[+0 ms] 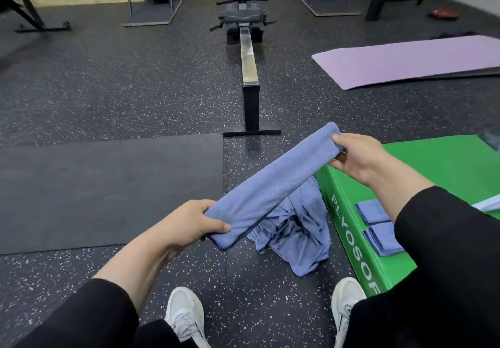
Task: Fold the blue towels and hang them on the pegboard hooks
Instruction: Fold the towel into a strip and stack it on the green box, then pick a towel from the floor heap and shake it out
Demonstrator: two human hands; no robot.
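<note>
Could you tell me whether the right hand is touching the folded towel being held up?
Touching. The head view shows the right hand pinching the far end of the folded towel, thumb on top and fingers beneath.

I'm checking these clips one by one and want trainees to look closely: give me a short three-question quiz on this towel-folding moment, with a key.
1. True or false: both hands grip the same folded towel.
2. How many folded towels lie on the green box?
A) none B) two C) four
3. Fill in: the crumpled towel lies on the ____, beside the box.

Key:
1. True. The left hand holds the near end and the right hand the far end, with the towel stretched between them above the floor.
2. B. Two folded towels lie side by side on the box top.
3. Floor.
</note>
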